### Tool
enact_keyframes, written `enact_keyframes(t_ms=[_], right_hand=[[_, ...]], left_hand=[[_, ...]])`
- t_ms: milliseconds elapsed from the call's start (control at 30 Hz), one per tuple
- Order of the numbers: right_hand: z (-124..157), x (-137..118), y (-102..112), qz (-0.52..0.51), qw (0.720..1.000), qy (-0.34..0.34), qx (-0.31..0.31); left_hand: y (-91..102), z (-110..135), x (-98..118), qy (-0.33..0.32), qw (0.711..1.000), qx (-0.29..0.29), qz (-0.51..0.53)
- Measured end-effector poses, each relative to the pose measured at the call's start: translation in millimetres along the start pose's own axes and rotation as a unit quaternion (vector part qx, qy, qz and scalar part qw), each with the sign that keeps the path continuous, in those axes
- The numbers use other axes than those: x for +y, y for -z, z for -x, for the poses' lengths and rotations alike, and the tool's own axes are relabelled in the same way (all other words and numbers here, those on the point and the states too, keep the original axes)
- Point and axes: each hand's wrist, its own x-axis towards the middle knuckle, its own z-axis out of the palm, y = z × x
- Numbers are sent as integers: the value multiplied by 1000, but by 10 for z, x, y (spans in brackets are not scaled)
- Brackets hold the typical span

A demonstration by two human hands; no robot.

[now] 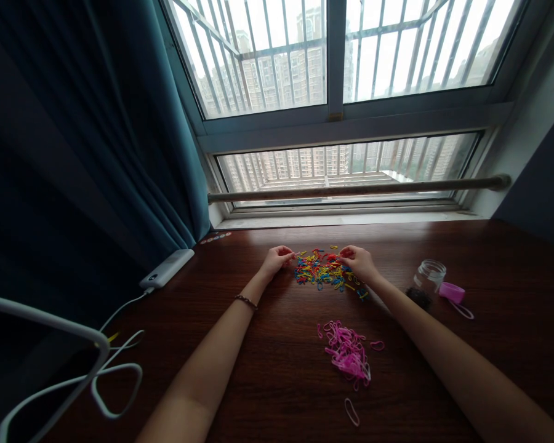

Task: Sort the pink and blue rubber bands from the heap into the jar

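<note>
A spread pile of small rubber bands (321, 271) in red, yellow, blue and green lies on the dark wooden table. At its left edge is my left hand (276, 259), thumb and fingertips pinched together; a small pale pinkish bit shows by the tips, too small to name. My right hand (359, 263) reaches the pile's right side with its fingers closed at the red and yellow bands. What it pinches, if anything, is hidden. Closer to me lies a heap of pink rubber bands (348, 354), with one pale pink band (351, 412) apart below it.
Right of my right forearm stand a clear jar (430, 274), a dark bundle (418, 298) and a pink lid-like piece (452, 292) with a loop. A white power bank (168, 269) with a white cable (124, 304) lies left, near the blue curtain (166, 154). The window is behind.
</note>
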Motion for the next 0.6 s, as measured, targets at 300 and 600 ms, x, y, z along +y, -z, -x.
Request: enact_keyframes(t_ms=[300,600], right_hand=[[-8,27,-35,-64,998,-26,-12],[5,-15,-25,-44,999,-22,-20]], left_hand=[[-1,9,19,4,1000,-3,-21],[11,-8,-18,-2,1000,-9,1]])
